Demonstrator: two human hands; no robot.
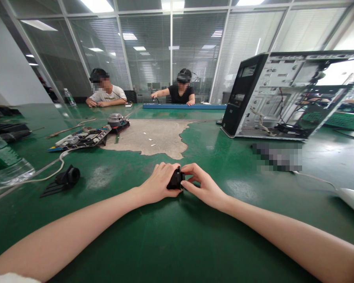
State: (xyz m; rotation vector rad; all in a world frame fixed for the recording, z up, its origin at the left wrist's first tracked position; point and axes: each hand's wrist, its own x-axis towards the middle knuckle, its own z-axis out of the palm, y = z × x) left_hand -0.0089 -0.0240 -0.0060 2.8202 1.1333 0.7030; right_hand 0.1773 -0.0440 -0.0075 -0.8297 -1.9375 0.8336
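A small boxy black part [174, 180] is held just above or on the green table, in the middle of the view; its exact kind does not show. My left hand [157, 182] wraps round it from the left, fingers over the top and thumb along the near side. At its right end, the thumb and forefinger of my right hand [205, 186] pinch the edge. My palm and fingers hide much of its left side. Off to the left lies a black plastic piece [65, 179] with a round ring and flat prongs.
An opened computer case [247, 98] stands at right. A circuit board [82, 137] with a fan-like cooler [118, 121] lies at left, near a cable and a water bottle [6, 159]. Bare tan patch [153, 135] ahead. Two people [181, 90] sit across the table.
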